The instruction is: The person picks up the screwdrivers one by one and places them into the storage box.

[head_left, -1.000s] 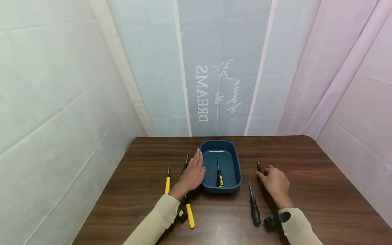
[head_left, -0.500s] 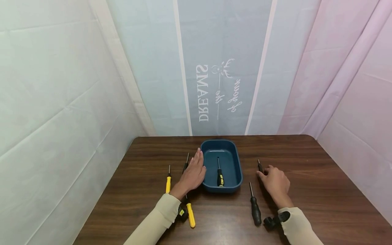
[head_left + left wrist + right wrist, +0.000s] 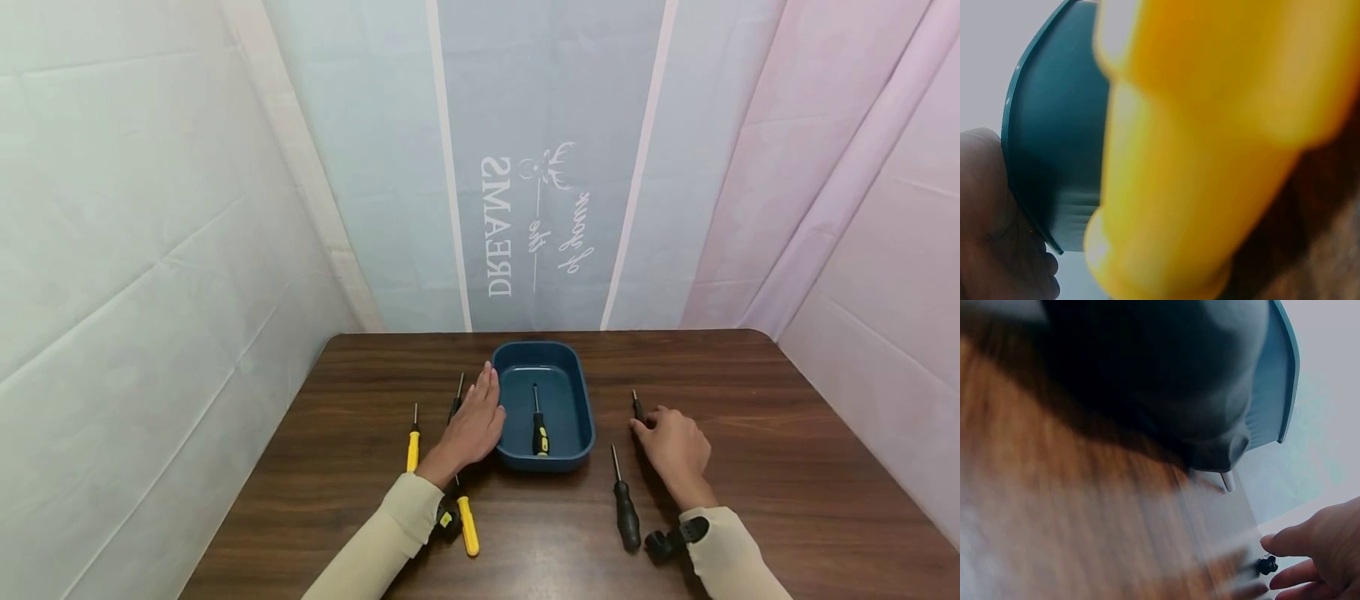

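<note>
The left hand lies against the left wall of a dark blue tray, its fingers stretched forward along the rim. Inside the tray lies a black-and-yellow screwdriver. To the right of the tray, the right hand has its thumb and fingers on either side of a slim black screwdriver, pinching it at the table. In the right wrist view, that screwdriver's dark end shows between thumb and fingers. A larger black screwdriver lies nearer, left of the right wrist.
Left of the tray are a yellow-handled screwdriver, a black one partly behind the left hand, and another yellow-handled one by the left wrist. The brown wooden table ends at a fabric backdrop.
The view shifts very slightly. Both hands, the tray and the screwdrivers otherwise stay where they were.
</note>
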The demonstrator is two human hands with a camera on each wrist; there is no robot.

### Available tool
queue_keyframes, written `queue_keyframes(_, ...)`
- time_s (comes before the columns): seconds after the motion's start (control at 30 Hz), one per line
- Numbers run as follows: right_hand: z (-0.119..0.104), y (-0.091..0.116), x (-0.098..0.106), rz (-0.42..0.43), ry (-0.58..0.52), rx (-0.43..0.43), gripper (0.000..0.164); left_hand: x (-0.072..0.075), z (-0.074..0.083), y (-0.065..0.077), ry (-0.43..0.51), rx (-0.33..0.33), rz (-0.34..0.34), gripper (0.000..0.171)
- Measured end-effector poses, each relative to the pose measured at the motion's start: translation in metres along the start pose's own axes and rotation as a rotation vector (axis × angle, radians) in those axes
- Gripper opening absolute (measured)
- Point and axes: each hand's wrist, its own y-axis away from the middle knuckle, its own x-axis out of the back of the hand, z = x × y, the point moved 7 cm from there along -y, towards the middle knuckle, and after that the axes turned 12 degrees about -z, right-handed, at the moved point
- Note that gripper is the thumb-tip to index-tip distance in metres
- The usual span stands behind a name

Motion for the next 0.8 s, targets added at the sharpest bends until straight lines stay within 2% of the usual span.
queue_keyframes(0.23,0.0024,0.0008,-0.0023,0.05,-0.01,0.015,0.03,-0.0018,-0.0004,0.0005,-0.006,-0.004,0.008,0.065)
queue_keyframes(0.8,0.0096,-0.0009,-0.0013,0.085,-0.051,-0.011,0.016,-0.003,0.0006,0.0008,-0.001,-0.012,0.012,0.064)
